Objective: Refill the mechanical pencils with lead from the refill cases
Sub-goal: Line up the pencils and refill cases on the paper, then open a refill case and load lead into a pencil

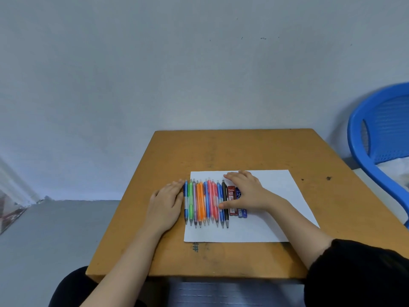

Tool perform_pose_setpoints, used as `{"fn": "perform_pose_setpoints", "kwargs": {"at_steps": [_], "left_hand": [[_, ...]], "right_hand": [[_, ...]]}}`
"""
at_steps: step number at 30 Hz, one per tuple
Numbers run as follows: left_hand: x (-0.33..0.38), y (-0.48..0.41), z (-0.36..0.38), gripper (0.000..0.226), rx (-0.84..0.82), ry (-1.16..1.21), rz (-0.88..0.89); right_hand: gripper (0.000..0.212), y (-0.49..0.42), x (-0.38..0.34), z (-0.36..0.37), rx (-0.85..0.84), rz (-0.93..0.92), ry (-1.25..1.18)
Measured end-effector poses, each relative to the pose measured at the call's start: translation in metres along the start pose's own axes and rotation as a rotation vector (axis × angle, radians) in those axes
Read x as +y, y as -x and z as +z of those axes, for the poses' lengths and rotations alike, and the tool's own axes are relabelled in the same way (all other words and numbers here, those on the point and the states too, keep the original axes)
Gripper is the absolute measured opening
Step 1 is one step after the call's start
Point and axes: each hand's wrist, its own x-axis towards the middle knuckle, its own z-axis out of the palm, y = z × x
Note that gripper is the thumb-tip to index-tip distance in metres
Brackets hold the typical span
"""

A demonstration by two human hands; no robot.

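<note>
Right hand (246,192): grip apart, fingers spread and arched over the refill cases (231,201). Its thumb tip is against the row of mechanical pencils (205,202) just left of it. The blue case (242,212) is mostly hidden under the palm, label unreadable. Left hand (166,202): grip apart, fingers straight, touching the row's far side. Paper sheet (276,196) underneath, on the worktop (221,151).
</note>
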Motion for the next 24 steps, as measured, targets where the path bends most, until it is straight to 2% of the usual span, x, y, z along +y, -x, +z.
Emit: {"fn": "perform_pose_setpoints", "kwargs": {"at_steps": [5, 11, 14, 20, 24], "left_hand": [[-0.001, 0.001, 0.002, 0.048, -0.001, -0.02, 0.019], [-0.002, 0.0, 0.002, 0.048, 0.006, -0.025, 0.03], [-0.002, 0.0, 0.002, 0.048, 0.01, -0.022, 0.033], [-0.003, 0.001, 0.002, 0.049, 0.018, -0.016, 0.037], [-0.002, 0.0, 0.002, 0.049, 0.023, -0.018, 0.035]], "right_hand": [[0.109, -0.006, 0.002, 0.001, -0.041, -0.001, -0.006], [0.088, -0.008, -0.002, -0.002, -0.009, 0.014, -0.07], [0.084, -0.009, -0.003, -0.002, 0.018, 0.033, -0.107], [0.082, -0.001, -0.013, -0.003, 0.061, 0.079, -0.389], [0.067, 0.001, -0.02, -0.008, 0.168, 0.038, -0.524]]}}
